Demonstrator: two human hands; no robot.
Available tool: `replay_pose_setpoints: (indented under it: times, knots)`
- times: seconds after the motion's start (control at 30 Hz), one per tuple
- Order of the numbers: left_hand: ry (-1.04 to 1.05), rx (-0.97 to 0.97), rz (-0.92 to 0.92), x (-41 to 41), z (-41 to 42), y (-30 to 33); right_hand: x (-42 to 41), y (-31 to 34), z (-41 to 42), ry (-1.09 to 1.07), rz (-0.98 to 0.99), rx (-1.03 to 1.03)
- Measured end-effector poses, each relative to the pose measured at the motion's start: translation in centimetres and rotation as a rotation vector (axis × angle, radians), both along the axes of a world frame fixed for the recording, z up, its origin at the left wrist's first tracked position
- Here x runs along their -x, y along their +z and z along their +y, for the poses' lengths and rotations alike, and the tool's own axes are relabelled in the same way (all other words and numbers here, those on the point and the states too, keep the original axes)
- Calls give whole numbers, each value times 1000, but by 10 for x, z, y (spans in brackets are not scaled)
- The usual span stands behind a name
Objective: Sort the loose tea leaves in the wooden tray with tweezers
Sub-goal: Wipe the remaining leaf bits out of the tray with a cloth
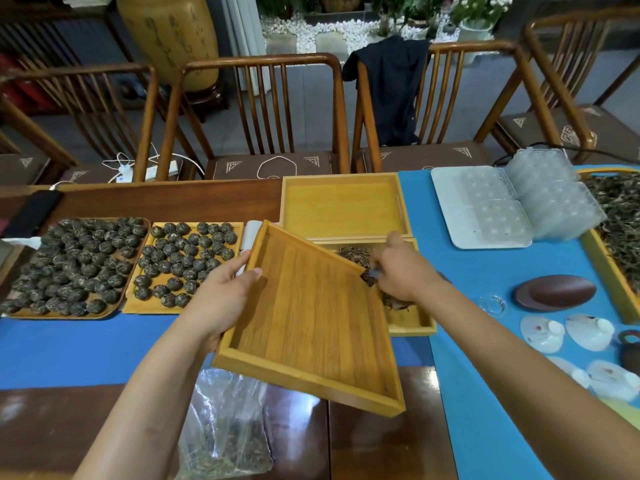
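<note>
My left hand (225,289) grips the left edge of an empty bamboo tray (311,323) and holds it tilted, its far corner over a second wooden tray (412,325). Loose dark tea leaves (349,254) lie in that lower tray, partly hidden by the tilted one. My right hand (401,271) is at the raised tray's far right edge, just above the leaves, with fingers curled around a small grey metal piece (374,273) that looks like the tweezers. Its tips are hidden.
Another empty bamboo tray (343,206) stands behind. Two trays of rolled tea balls (69,265) (183,261) sit left. A plastic bag of tea (221,427) lies near me. Right: clear plastic moulds (540,202), a dark saucer (557,292), white lids (543,332), a big tray of loose tea (620,220).
</note>
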State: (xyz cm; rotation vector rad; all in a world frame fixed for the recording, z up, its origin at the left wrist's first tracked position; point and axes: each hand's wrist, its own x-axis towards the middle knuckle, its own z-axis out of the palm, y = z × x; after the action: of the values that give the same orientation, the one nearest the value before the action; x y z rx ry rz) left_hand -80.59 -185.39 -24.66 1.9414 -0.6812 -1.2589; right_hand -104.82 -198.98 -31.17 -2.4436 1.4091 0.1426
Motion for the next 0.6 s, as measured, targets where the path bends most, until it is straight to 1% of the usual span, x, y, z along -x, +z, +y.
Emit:
replay_pose_setpoints:
  times: [0.1,0.2,0.27,0.33,0.37,0.4,0.5,0.6]
  knots:
    - [83,-22,31,-7,1,2,44,-2,1,-371,-352,-181]
    - [125,-50,39,-13,5,2,72,-7,21,-620,-553,-448]
    - [139,-55,37,-14,8,1,75,-14,38,-762,-638,-621]
    - [120,-68,51,-10,10,1,71,-17,51,-877,-667,-865]
    - [109,-77,49,-7,10,0,69,-17,56,-911,-649,-953]
    - [106,-84,48,-4,10,-1,66,-16,58,-915,-633,-999]
    - [131,-95,75,4,6,-6,59,-13,61,-838,-618,-1010]
    - [141,-96,72,11,3,-9,56,-12,61,-857,-596,-1035]
